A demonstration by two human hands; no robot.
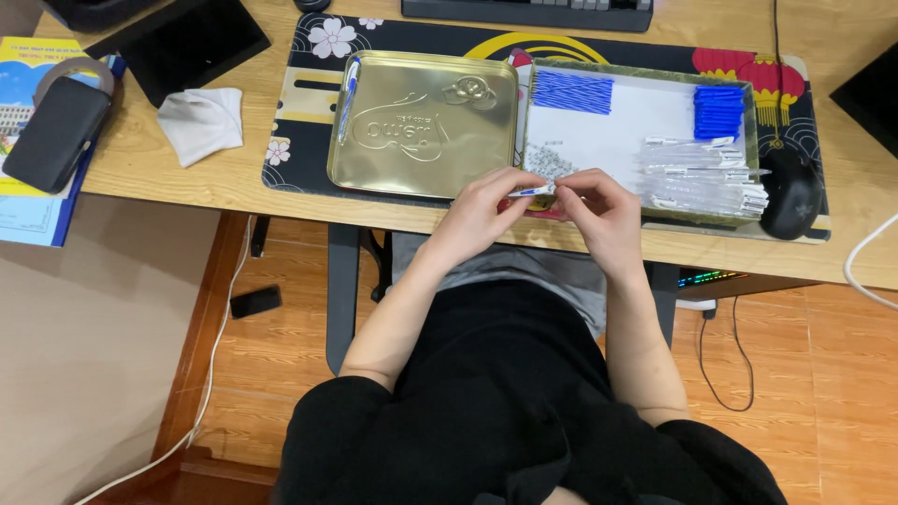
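At the front edge of the bench [150, 168], a small white and blue pen part [533, 191] is pinched between the fingertips of the left hand [482, 210] and the right hand [599, 208], both closed lightly on it. The piece is judged light, stiff and slippery, best held near its ends with the fingertips. Just behind the hands, a shallow tray [756, 140] is seen with blue refills [572, 92], blue caps [718, 110] and clear barrels [702, 173] laid in groups. To the left a gold tin lid [421, 126] lies on the patterned mat [299, 112]
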